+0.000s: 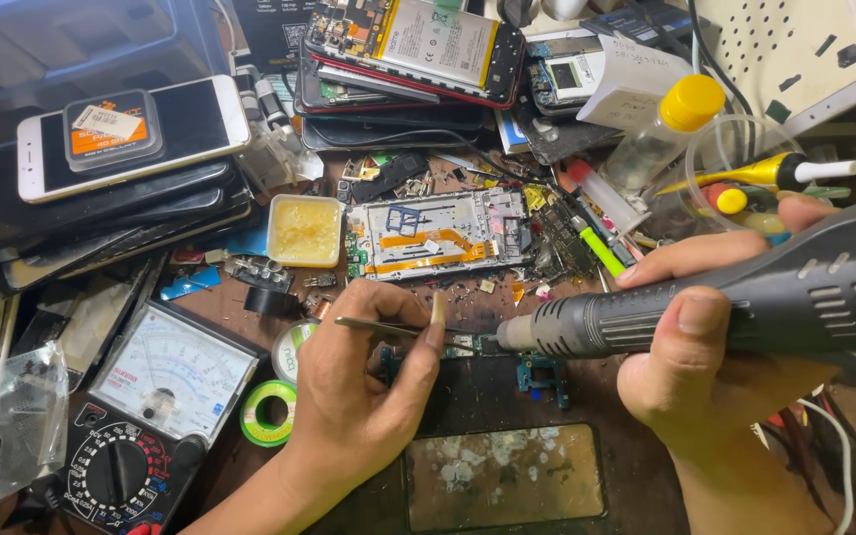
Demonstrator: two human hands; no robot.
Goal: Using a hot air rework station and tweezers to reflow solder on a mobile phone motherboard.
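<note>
The hot-air rework gun (725, 307) is the biggest thing in play, a dark ribbed barrel with a metal nozzle, and the right hand (691, 372) has its fingers wrapped tight round it, thumb pressed on top. Its nozzle points almost straight at the left hand (364, 381), so the likeliest trouble is heat reaching those fingertips, or hot air blowing loose parts off the board. The left hand's thumb and fingers are pinched together on a pair of tweezers (393, 326), whose tips meet the small circuit board (468, 347) just beside the nozzle; a slip there could drag a softened component sideways. The board lies on the dark mat in the middle of the cluttered bench, between the two hands, below the stripped phone frame (438, 233). It looks greenish, small and partly hidden, its detail too fine to read.
</note>
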